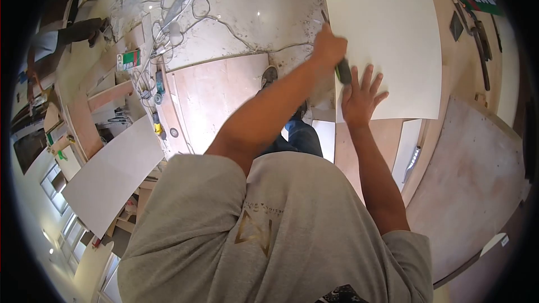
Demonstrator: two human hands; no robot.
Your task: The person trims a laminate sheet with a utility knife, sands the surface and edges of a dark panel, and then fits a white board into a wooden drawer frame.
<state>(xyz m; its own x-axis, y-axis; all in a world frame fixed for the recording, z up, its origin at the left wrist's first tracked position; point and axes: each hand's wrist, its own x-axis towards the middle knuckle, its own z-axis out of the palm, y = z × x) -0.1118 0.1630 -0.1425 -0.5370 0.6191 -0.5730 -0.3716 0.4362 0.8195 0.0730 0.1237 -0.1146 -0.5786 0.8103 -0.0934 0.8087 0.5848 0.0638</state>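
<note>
My left hand (329, 46) is closed around a long narrow tool, which looks like a file (343, 72), with a dark and green handle. Its thin dark end sticks out beyond my fist, along the left edge of a large white board (387, 28). My right hand (362, 101) lies flat near the board's close corner, fingers spread, just beside the handle end. Part of the tool is hidden by my left fist.
Tangled cables (168, 17) cover the dusty floor ahead. A pinkish panel (219, 90) lies left of my feet, near a teal power tool (159, 87) and a green-white box (128, 60). Another person (48, 42) is far left. A large panel (477, 151) stands right.
</note>
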